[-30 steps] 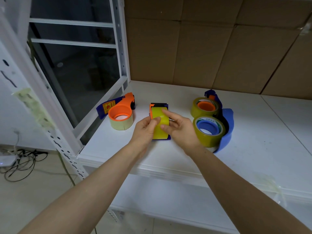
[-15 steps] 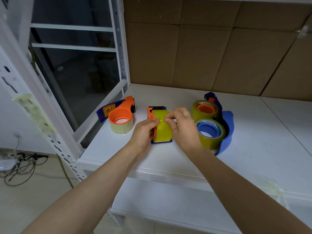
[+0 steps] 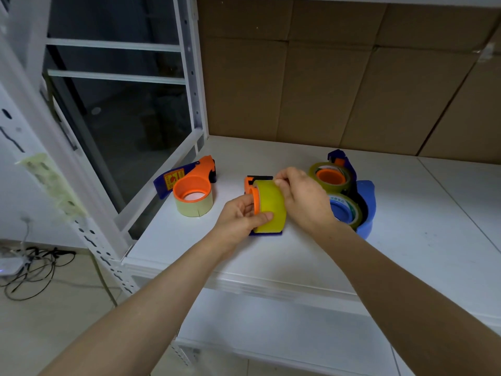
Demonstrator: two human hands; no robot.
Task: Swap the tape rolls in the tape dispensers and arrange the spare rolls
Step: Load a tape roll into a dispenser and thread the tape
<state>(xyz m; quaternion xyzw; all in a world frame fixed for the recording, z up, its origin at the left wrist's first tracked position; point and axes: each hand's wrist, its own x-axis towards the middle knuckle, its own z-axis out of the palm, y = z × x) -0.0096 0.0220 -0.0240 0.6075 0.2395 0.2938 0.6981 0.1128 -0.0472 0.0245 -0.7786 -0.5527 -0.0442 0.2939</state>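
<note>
A yellow tape roll [image 3: 269, 204] sits in an orange and blue dispenser [image 3: 264, 232] that stands on edge on the white shelf [image 3: 401, 251]. My left hand [image 3: 241, 217] grips the roll and dispenser from the left, thumb across the tape's lower front. My right hand [image 3: 305, 199] pinches the tape at the top of the roll. To the left lies an orange dispenser [image 3: 193, 183] with a pale roll. On the right are a roll on an orange hub [image 3: 330, 176] and a roll on a blue hub [image 3: 345, 208] in a blue dispenser [image 3: 366, 196].
Cardboard boxes [image 3: 339, 85] line the back of the shelf. A white slotted rack upright [image 3: 89, 234] and frame stand at the left. Cables [image 3: 35, 264] lie on the floor at lower left. A lower shelf [image 3: 284, 329] runs beneath.
My right hand has moved up from the front of the yellow roll to its top edge. The dispenser has turned so its orange side shows more.
</note>
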